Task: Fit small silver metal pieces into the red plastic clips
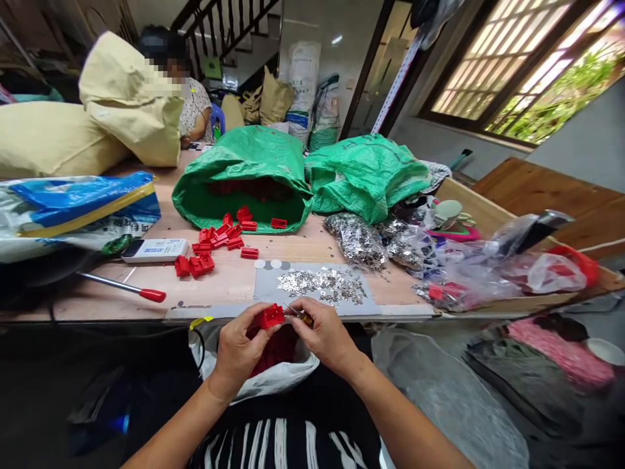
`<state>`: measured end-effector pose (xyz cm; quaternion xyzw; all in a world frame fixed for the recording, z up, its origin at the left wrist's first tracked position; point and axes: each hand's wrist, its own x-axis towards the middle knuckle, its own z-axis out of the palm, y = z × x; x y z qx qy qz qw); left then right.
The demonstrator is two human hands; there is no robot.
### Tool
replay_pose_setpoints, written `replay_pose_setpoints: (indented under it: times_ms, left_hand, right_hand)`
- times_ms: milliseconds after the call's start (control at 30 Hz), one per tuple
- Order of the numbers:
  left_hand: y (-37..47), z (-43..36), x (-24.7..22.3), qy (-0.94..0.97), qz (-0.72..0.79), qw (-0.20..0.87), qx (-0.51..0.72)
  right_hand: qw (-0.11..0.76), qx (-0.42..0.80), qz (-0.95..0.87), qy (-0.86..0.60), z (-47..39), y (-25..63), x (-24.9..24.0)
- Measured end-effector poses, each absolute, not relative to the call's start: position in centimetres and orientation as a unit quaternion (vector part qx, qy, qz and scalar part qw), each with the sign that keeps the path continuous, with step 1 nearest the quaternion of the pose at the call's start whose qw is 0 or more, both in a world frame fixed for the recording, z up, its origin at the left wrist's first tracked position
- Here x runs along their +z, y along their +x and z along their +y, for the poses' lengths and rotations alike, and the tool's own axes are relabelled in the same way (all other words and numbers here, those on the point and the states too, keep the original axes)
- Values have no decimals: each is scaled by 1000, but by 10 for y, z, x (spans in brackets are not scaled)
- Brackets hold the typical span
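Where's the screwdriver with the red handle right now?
In the head view, the red-handled screwdriver lies on the table's near left part, just in front of the white remote and left of the loose red clips.

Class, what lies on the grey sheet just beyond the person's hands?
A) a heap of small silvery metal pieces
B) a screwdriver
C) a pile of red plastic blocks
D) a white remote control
A: the small silvery metal pieces are spread over the grey sheet.

My forearms bare, no sleeves showing; both hands [283,342] ungloved, no rings visible. Black top [288,443], white stripes.
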<state>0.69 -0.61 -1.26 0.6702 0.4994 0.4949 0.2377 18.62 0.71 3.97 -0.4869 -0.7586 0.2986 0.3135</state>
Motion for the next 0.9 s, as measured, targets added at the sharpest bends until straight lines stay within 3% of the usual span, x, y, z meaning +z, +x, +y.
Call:
replay_pose_setpoints:
  times_ms: [200, 467, 600, 900]
  left_hand:
    - [8, -8, -6, 687, 482, 198, 507]
    - [9, -11, -8, 612, 521, 271, 530]
    - [8, -11, -7, 622, 526, 255, 521]
    - [6, -15, -4, 661, 496, 232, 513]
  right_hand:
    - [289, 283, -786, -467, 15, 180, 38]
    - [309, 446, -716, -439, 19, 192, 35]
    - [346, 463, -666, -471, 21, 197, 31]
    - [334, 530, -636, -451, 20, 185, 24]
